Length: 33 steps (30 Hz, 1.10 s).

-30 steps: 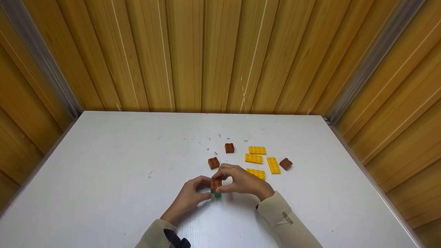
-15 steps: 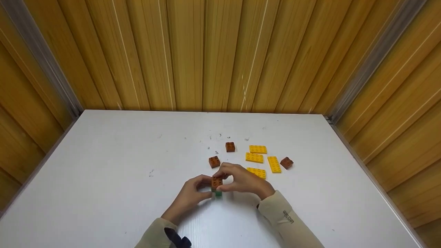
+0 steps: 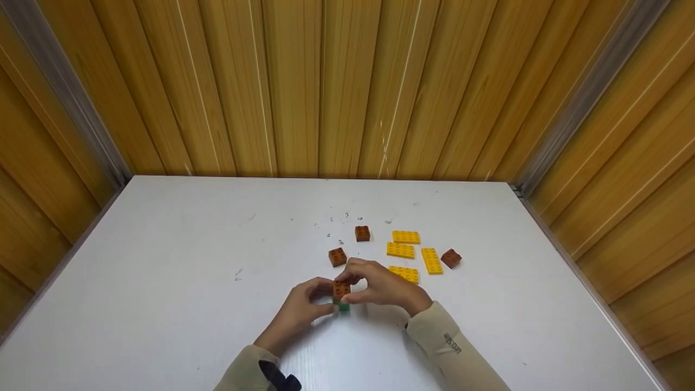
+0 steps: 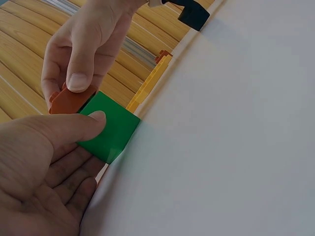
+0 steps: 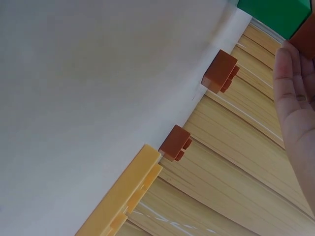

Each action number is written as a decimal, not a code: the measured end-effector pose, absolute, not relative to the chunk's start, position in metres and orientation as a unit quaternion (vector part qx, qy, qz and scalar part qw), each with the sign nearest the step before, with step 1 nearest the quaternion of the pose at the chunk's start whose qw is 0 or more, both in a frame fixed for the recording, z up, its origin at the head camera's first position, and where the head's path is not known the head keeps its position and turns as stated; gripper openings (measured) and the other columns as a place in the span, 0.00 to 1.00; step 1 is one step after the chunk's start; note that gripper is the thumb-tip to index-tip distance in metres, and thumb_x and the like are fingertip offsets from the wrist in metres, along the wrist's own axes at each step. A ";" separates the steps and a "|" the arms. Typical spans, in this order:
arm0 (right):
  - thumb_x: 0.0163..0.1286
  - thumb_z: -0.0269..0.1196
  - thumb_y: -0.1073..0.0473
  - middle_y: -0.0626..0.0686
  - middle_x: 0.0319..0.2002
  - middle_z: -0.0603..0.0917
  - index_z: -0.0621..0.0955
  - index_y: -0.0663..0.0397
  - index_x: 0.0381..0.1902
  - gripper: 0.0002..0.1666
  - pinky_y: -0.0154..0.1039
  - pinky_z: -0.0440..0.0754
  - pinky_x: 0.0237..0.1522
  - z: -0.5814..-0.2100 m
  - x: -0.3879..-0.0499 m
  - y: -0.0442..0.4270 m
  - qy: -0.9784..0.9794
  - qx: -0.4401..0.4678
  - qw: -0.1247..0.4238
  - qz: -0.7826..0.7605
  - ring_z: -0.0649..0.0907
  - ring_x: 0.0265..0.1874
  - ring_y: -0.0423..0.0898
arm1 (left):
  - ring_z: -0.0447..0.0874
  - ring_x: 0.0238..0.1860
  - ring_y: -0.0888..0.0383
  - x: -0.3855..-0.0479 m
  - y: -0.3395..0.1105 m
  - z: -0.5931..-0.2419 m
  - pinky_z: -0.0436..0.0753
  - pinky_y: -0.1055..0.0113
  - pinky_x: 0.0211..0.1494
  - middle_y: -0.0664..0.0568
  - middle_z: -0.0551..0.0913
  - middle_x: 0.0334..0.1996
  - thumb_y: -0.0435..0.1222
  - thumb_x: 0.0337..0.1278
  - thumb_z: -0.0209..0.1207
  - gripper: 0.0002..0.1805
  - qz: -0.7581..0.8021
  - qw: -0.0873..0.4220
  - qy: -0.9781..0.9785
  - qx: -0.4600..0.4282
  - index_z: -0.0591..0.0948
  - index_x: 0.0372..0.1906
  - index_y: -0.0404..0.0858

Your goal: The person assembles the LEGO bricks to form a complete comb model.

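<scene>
Head view: pinching a green plastic block (image 4: pixel 114 129) in the left hand (image 3: pixel 298 305), gripping a studded brown plastic brick (image 3: pixel 341 289) over it with the right hand (image 3: pixel 379 282), short of three loose brown bricks (image 3: pixel 362 233) and four flat yellow plates (image 3: pixel 400 250) on the white tabletop (image 3: pixel 190 282), partly blocking one.

In the head view, the far side at 12 o'clock is closed by a wall (image 3: pixel 347 87) of yellow-brown, wood-grained panels, ribbed upright and marked with pale scratches (image 3: pixel 384 146). Matching walls are set at 9 o'clock (image 3: pixel 32 228) and 3 o'clock (image 3: pixel 646 228). The corners are lined by grey posts (image 3: pixel 65 92) at 10 and 2 o'clock. The space between is filled by a white table (image 3: pixel 163 244), its 12 o'clock part dotted with dark specks (image 3: pixel 346 215). Light is softly reflected at 6 o'clock.
</scene>
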State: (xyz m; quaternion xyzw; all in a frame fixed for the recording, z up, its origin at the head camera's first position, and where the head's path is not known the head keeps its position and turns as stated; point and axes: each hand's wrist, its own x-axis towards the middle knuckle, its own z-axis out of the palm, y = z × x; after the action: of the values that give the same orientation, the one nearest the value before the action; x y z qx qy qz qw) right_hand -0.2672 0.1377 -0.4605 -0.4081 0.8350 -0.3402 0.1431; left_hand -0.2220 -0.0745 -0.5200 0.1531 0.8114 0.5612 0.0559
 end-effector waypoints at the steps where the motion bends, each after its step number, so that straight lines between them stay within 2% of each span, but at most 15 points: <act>1: 0.62 0.67 0.53 0.46 0.45 0.79 0.80 0.49 0.51 0.19 0.34 0.79 0.55 -0.460 -0.267 0.138 0.836 -0.407 0.144 -0.340 0.79 0.46 0.40 | 0.80 0.55 0.50 -0.222 -0.074 -0.520 0.74 0.50 0.63 0.49 0.84 0.50 0.34 0.50 0.69 0.22 0.562 0.055 0.811 0.154 0.79 0.52 0.40; 7: 0.62 0.67 0.53 0.46 0.45 0.78 0.80 0.50 0.51 0.19 0.34 0.78 0.56 -0.461 -0.266 0.138 0.833 -0.405 0.148 -0.346 0.79 0.47 0.39 | 0.80 0.54 0.50 -0.222 -0.075 -0.521 0.75 0.51 0.62 0.50 0.84 0.49 0.35 0.49 0.69 0.21 0.560 0.046 0.810 0.167 0.80 0.51 0.40; 14: 0.61 0.69 0.54 0.46 0.44 0.80 0.81 0.50 0.49 0.18 0.33 0.79 0.53 -0.462 -0.266 0.138 0.829 -0.412 0.136 -0.353 0.79 0.45 0.39 | 0.81 0.54 0.54 -0.222 -0.077 -0.523 0.76 0.56 0.62 0.53 0.84 0.49 0.36 0.51 0.68 0.21 0.575 0.060 0.797 0.175 0.79 0.53 0.42; 21: 0.61 0.68 0.54 0.47 0.43 0.80 0.80 0.51 0.49 0.19 0.33 0.79 0.54 -0.461 -0.267 0.137 0.828 -0.413 0.137 -0.353 0.79 0.45 0.39 | 0.81 0.54 0.52 -0.222 -0.077 -0.522 0.75 0.52 0.63 0.51 0.84 0.49 0.38 0.51 0.68 0.21 0.585 0.060 0.791 0.170 0.79 0.52 0.42; 33: 0.62 0.68 0.53 0.47 0.44 0.79 0.79 0.52 0.50 0.19 0.34 0.78 0.55 -0.460 -0.266 0.137 0.833 -0.407 0.141 -0.348 0.78 0.46 0.39 | 0.81 0.54 0.52 -0.223 -0.077 -0.522 0.77 0.57 0.61 0.49 0.84 0.49 0.37 0.52 0.68 0.21 0.586 0.048 0.788 0.181 0.79 0.53 0.40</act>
State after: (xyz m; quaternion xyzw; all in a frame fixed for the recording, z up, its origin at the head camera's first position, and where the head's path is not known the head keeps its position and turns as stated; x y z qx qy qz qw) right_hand -0.2664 0.1370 -0.4602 -0.4066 0.8329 -0.3477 0.1415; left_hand -0.2232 -0.0775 -0.5218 0.1812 0.7885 0.5858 0.0478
